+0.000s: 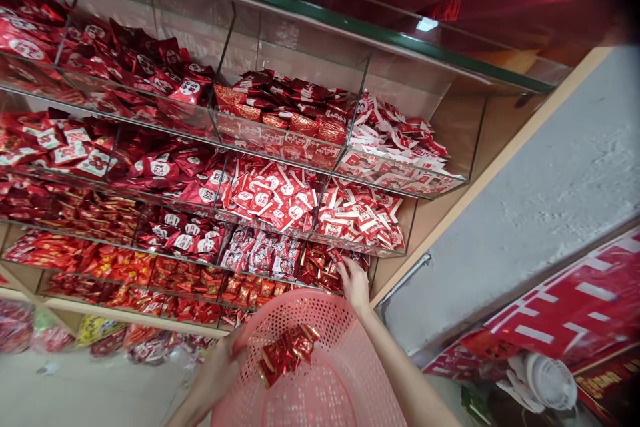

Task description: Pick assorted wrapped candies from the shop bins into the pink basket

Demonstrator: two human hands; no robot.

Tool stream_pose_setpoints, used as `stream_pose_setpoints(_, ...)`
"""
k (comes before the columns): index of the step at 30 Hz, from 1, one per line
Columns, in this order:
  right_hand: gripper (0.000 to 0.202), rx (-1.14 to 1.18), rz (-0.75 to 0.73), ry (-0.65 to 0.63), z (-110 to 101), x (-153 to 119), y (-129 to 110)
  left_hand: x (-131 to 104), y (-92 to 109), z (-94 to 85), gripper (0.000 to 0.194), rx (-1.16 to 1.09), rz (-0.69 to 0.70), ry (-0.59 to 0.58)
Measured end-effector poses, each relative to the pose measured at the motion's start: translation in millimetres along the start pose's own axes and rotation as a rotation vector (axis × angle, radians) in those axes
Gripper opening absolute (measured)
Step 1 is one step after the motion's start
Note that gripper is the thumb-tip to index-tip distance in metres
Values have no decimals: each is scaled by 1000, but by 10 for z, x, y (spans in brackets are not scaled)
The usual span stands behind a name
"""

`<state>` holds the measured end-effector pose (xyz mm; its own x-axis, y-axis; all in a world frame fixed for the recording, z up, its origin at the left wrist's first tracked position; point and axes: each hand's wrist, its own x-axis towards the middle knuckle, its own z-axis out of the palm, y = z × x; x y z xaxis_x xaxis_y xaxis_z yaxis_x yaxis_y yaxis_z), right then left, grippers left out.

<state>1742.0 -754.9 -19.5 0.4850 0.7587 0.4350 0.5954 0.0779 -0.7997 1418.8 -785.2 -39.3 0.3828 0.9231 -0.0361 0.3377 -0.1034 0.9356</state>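
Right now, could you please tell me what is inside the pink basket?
A small heap of red-and-gold packets lies in the basket. The part of the basket under the heap is covered and cannot be seen.

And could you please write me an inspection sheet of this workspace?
Surface: tiered wooden shelving with transparent-walled compartments of small, mostly red packets.
Things: pink perforated plastic basket containing red-and-gold foil packets.
Clutter: bagged goods on the pale floor beneath the shelving.
Hands: left hand on the basket's side; right hand at the lower-right packets, hold unclear.
Cables: nothing seen.
Surroundings: grey wall; round white fan-like object, lower right.
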Motion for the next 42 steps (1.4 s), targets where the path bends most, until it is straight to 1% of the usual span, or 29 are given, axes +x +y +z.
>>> stream_pose_setpoints(1,29,185,140,75,11,36,20,2,1,4,38,4,4,-5)
stream_pose_setpoints(2,30,319,253,136,22,83,42,3,6,8,39,7,7,-9)
stream_pose_setpoints(3,30,402,330,182,30,140,67,2,15,12,39,7,9,-11)
stream_pose_setpoints(4,29,443,372,213,36,205,92,0,26,16,39,7,10,-13)
stream_pose_setpoints(7,25,540,429,302,47,417,145,-18,67,25,39,-12,17,-23)
stream_pose_setpoints(10,23,639,441,371,79,573,143,-43,105,30,40,-41,28,-29)
stream_pose_setpoints(12,24,696,430,394,113,610,115,-58,127,28,42,-49,25,-19)
stream_pose_setpoints(15,31,761,411,413,146,569,69,-77,159,19,42,-53,22,-15)
stream_pose_setpoints(18,39,781,395,405,128,466,47,-92,184,9,41,-50,32,-48)
stream_pose_setpoints(21,43,754,383,371,71,366,51,-100,182,7,41,-38,30,-57)
stream_pose_setpoints(28,36,570,349,252,-50,258,98,-86,109,29,42,-25,1,-30)
stream_pose_setpoints(32,29,485,343,202,-74,241,140,-86,114,33,43,-26,-3,-18)
stream_pose_setpoints(37,26,439,336,139,-89,189,210,-96,157,21,42,-44,23,-44)
stream_pose_setpoints(42,29,427,292,50,-144,116,283,-106,172,29,40,-62,12,-32)
